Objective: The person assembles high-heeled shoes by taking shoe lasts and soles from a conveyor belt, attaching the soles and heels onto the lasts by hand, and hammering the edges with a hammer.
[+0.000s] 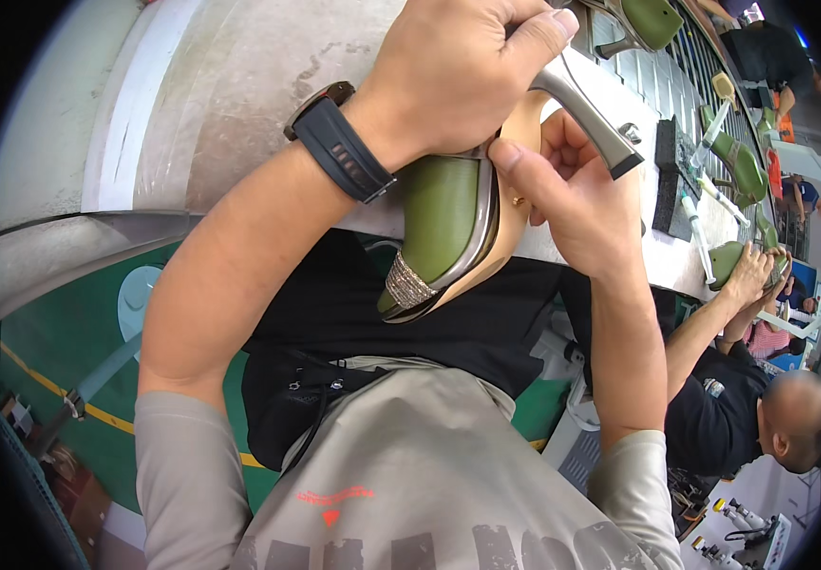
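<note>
High-heeled shoe [443, 214] held at the edge of the surface [249, 133].
Left hand [462, 71] pinches at the rear; right hand [576, 204] pinches the side. Probably light, stiff, smooth; grip the firm midsection, sparing the delicate glittering band [408, 283].

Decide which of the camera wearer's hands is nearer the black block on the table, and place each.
Right. The right hand, on the green shoe, is a short way left of the black block. The left hand is farther off, up and to the left of it.
</note>
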Tool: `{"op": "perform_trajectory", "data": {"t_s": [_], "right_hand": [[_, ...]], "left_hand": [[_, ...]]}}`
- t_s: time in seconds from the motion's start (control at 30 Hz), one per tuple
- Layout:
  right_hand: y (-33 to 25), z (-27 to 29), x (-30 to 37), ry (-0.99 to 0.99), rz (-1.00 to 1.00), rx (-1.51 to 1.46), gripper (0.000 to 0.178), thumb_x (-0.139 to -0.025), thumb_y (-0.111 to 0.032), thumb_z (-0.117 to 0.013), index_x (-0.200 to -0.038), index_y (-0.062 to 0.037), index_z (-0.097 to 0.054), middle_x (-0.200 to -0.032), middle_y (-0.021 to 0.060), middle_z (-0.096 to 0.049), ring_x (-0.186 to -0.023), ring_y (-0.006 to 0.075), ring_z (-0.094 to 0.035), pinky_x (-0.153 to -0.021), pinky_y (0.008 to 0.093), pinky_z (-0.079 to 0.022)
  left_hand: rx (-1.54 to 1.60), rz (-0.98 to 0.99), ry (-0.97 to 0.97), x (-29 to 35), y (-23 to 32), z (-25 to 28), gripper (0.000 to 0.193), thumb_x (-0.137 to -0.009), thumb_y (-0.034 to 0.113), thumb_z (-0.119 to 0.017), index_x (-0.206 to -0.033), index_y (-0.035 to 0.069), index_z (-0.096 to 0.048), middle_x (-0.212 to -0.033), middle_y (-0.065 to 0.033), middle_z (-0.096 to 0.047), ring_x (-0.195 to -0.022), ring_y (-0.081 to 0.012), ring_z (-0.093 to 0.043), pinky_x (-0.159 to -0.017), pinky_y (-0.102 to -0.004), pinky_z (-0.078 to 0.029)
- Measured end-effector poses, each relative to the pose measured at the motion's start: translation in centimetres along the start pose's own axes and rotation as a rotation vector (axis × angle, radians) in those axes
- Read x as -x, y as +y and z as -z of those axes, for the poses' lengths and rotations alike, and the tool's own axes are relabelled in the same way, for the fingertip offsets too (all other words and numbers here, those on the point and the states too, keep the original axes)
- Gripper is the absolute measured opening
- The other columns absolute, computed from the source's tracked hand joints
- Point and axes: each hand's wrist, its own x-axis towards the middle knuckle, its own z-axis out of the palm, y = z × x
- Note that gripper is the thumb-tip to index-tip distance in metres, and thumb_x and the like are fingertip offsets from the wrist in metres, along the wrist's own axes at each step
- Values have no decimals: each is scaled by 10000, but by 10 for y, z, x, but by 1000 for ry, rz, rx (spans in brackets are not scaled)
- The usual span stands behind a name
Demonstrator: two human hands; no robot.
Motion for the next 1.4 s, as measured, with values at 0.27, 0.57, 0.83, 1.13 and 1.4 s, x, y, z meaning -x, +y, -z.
{"op": "perform_trajectory", "data": {"t_s": [0.27, 0.57, 0.83, 1.13, 1.4], "right_hand": [[11, -1, -18, 120, 107, 37, 410, -878, -357, -889, -886, 8, -702, -799, 34, -703, -704, 72, -623, -636, 241, -515], [-20, 6, -10, 130, 606, 701, 588, -786, -291, -896, -1290, -61, -702, -1328, 166, -684, -1189, 361, -653, -1023, 443, -512], [-19, -3, -14, 12, 827, 748, 604, -679, -379, -915, -1162, -54, -756, -1200, 116, -748, -1126, 324, -679, -1011, 451, -491], [-20, -13, -12, 38, 808, 816, 571, -721, -430, -876, -1141, -60, -758, -1110, 73, -768, -1040, 276, -700, -1041, 469, -456], [-32, -14, -12, -10, 580, 705, 512, -690, -319, -936, -1070, -19, -771, -1026, 104, -774, -965, 290, -726, -948, 419, -527]], "left_hand": [[61, 178, -212, -8, 4, 23, 299, -1037, 281, -712, -1079, -15, -721, -883, -44, -700, -801, -93, -613, -715, -279, -509], [-480, -103, -115, 75, 34, 100, 773, -641, 268, -998, -1309, 65, -667, -1191, -98, -646, -1120, -257, -645, -955, -392, -548], [-611, -222, -207, 88, 35, 75, 692, -680, 174, -929, -1331, 114, -703, -1357, -123, -716, -1269, -296, -682, -1050, -474, -523], [-668, -255, -292, 87, 35, 80, 678, -783, 307, -930, -1347, 26, -680, -1341, -191, -714, -1253, -338, -691, -1105, -488, -506], [-692, -287, -253, 95, 28, 73, 651, -790, 279, -923, -1340, 27, -682, -1352, -188, -708, -1258, -334, -690, -1104, -506, -496]]}}
